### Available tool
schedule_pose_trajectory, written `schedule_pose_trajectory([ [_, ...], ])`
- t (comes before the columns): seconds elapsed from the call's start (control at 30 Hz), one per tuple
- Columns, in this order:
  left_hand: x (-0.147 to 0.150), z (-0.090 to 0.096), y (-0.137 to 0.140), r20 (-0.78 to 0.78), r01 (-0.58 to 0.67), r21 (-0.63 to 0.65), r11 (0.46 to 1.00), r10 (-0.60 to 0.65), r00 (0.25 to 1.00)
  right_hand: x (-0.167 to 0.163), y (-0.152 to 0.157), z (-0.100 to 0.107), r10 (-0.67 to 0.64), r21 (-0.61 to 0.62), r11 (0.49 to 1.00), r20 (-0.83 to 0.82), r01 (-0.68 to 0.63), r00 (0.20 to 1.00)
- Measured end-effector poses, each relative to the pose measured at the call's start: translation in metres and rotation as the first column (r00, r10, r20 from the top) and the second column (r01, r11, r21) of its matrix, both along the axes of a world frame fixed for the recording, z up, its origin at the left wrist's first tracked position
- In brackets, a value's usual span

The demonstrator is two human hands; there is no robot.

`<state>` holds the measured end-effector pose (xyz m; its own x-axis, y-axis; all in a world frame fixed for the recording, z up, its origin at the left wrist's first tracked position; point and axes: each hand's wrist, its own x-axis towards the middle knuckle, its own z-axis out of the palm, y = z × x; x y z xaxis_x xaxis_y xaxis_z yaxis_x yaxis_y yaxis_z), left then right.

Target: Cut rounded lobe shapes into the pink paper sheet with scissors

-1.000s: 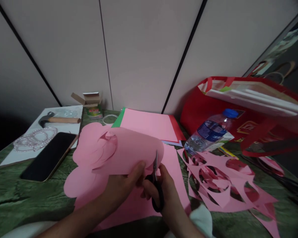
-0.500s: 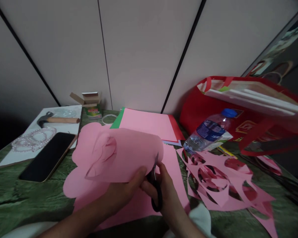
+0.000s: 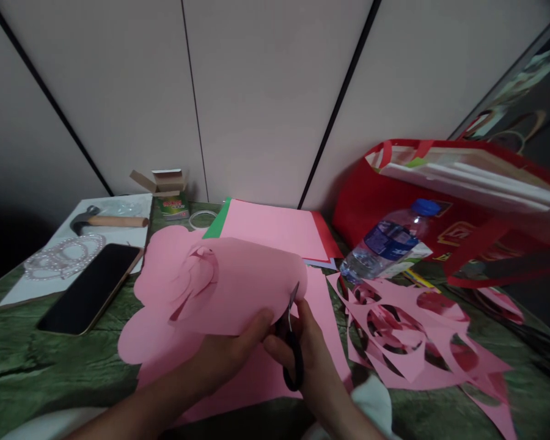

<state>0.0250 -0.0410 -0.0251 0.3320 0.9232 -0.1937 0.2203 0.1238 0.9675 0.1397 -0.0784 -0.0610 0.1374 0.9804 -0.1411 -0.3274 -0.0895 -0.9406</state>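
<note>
A curled sheet of pink paper (image 3: 252,278) is held up over the table, its left end rolled inward in loose layers. My left hand (image 3: 242,345) grips its lower edge, thumb on top and the other fingers hidden beneath. In my right hand (image 3: 302,342) is a pair of scissors (image 3: 294,354) with black handles, fingers closed round the loops. The blades point up against the right part of the sheet, near its curled edge. Under the sheet lie larger pink papers (image 3: 256,391) and a scalloped pink piece (image 3: 151,293).
Pink cut-out scraps (image 3: 412,336) lie to the right, by a tilted water bottle (image 3: 385,244) and a red bag (image 3: 362,195). A phone (image 3: 89,287), a hammer (image 3: 114,221), bead strings (image 3: 64,256) and an open small box (image 3: 172,201) are on the left. Coloured paper sheets (image 3: 275,226) lie behind.
The pink sheet has shifted slightly right, and its rolled left end has curled closer together. The scissors and right hand have moved slightly right with it.
</note>
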Motion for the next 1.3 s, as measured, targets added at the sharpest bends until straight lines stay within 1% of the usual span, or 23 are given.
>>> schedule_pose_trajectory([
  [0.03, 0.000, -0.001, 0.000, -0.002, -0.033, -0.002, 0.999, 0.033, 0.999, 0.000, 0.000, 0.001, 0.001, 0.007, 1.000, 0.014, -0.001, 1.000],
  [0.1, 0.000, -0.001, 0.000, -0.001, -0.049, -0.012, 0.999, 0.049, 0.999, 0.000, 0.000, 0.003, 0.010, 0.021, 1.000, 0.039, -0.011, 0.999],
  [0.23, 0.001, -0.002, 0.001, 0.053, 0.051, -0.007, 0.999, -0.051, 0.997, 0.000, 0.000, 0.005, 0.016, 0.024, 1.000, 0.049, -0.017, 0.999],
  [0.37, 0.001, -0.005, 0.001, 0.032, 0.003, 0.004, 1.000, -0.003, 0.999, -0.001, -0.002, 0.001, 0.003, 0.041, 0.999, 0.024, -0.004, 1.000],
  [0.53, 0.000, -0.002, 0.001, 0.017, 0.013, -0.014, 1.000, -0.012, 1.000, -0.001, -0.002, -0.004, -0.006, 0.035, 0.999, 0.016, 0.005, 1.000],
  [0.6, -0.001, -0.001, 0.001, 0.014, -0.015, -0.003, 1.000, 0.015, 1.000, -0.001, -0.001, -0.004, -0.005, 0.042, 0.999, 0.002, 0.005, 1.000],
  [0.67, -0.001, -0.002, 0.001, 0.022, -0.014, 0.004, 1.000, 0.014, 1.000, -0.001, -0.001, -0.002, 0.009, 0.046, 0.999, 0.001, -0.009, 1.000],
  [0.77, -0.002, -0.004, 0.001, 0.005, 0.012, -0.040, 0.999, -0.012, 1.000, -0.001, -0.001, 0.001, 0.017, 0.035, 0.999, 0.026, -0.018, 1.000],
  [0.87, -0.002, -0.004, 0.002, -0.034, -0.017, -0.075, 0.997, 0.015, 0.999, -0.001, 0.000, 0.004, 0.013, 0.013, 1.000, 0.057, -0.014, 0.998],
  [1.03, -0.003, -0.004, 0.006, 0.000, 0.080, -0.031, 0.996, -0.081, 0.997, -0.002, 0.001, 0.006, -0.030, -0.036, 0.999, 0.092, 0.034, 0.995],
  [1.17, -0.004, -0.010, 0.007, 0.046, 0.075, 0.007, 0.997, -0.075, 0.996, -0.003, 0.001, 0.007, -0.031, -0.054, 0.998, 0.095, 0.036, 0.995],
  [1.3, -0.003, -0.003, 0.006, 0.011, 0.112, -0.044, 0.993, -0.111, 0.994, -0.001, 0.003, 0.006, -0.027, -0.050, 0.998, 0.120, 0.033, 0.992],
])
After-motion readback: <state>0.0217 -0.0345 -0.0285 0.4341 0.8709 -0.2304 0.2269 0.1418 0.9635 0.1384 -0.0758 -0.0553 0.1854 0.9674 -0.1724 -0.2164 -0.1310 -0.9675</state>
